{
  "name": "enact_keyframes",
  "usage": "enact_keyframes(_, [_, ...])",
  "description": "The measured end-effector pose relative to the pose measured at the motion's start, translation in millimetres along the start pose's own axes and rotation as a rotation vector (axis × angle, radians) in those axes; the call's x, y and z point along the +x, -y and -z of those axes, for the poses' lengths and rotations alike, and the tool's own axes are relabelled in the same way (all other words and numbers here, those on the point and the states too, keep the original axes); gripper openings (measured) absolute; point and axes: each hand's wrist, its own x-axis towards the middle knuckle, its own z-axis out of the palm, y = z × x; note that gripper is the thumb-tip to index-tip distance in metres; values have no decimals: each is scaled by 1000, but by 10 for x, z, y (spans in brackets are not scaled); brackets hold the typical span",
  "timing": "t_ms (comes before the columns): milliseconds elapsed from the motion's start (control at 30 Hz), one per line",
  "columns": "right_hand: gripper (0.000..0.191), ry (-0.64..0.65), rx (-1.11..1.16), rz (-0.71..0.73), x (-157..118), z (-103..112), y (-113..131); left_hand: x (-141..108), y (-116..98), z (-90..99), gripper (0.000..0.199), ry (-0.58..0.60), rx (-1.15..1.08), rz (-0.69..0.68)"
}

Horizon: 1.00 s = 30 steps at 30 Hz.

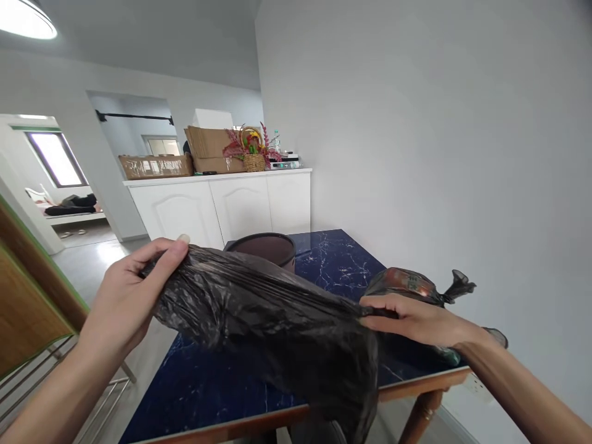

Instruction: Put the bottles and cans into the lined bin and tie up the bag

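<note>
A thin black plastic bag (pixel 277 320) is stretched sideways between my two hands, over the dark blue marbled table (pixel 342 259). My left hand (pixel 139 287) pinches its upper left end between thumb and fingers. At the bag's right side, my right hand (pixel 407 317) grips a gathered part, while the rest droops past the table's front edge. Behind the bag stands a dark round bin (pixel 266 246), its lower part hidden. A knotted black bag (pixel 402 282) with something reddish inside lies just beyond my right hand.
A white cabinet (pixel 240 206) behind the table bears cardboard boxes (pixel 157 166) and a flower basket (pixel 254 162). To the left stands a chair (pixel 32 290) with a brown back. A wall (pixel 425 142) borders the table's right side.
</note>
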Motion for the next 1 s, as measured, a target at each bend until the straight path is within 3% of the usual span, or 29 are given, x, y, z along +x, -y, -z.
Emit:
enact_keyframes(100, [45, -178, 344, -145, 9, -74, -35, 65, 200, -25, 37, -20, -204, 110])
enact_keyframes(167, [49, -240, 585, -146, 60, -90, 25, 89, 316, -53, 34, -16, -224, 149])
enact_keyframes(233, [49, -250, 737, -80, 130, -69, 137, 96, 398, -61, 31, -1, -177, 165])
enact_keyframes(400, [51, -310, 843, 45, 263, 20, 485, 81, 439, 25, 31, 62, 113, 153])
enact_keyframes(500, [50, -350, 901, 15, 284, -13, 709, -12, 337, 8, 28, -31, 436, -54])
enact_keyframes(600, [45, -371, 915, -66, 313, -145, 918, -271, 119, -212, 23, -257, 495, -464])
enact_keyframes(633, [45, -363, 910, -78, 336, -206, 976, -386, 28, -330, 19, -226, 428, -596])
enact_keyframes(700, [47, -318, 891, -56, 400, -338, 1070, -615, -152, -594, 17, 143, 419, -699])
enact_keyframes(767, [49, -259, 877, -10, 472, -452, 1136, -790, -292, -827, 27, 346, 449, -699])
enact_keyframes(867, [50, -208, 874, 48, 530, -517, 1188, -900, -381, -985, 27, 371, 521, -684])
enact_keyframes(1000, [44, -147, 884, 87, 452, -382, 1161, -853, -369, -905, 19, 356, 409, -615])
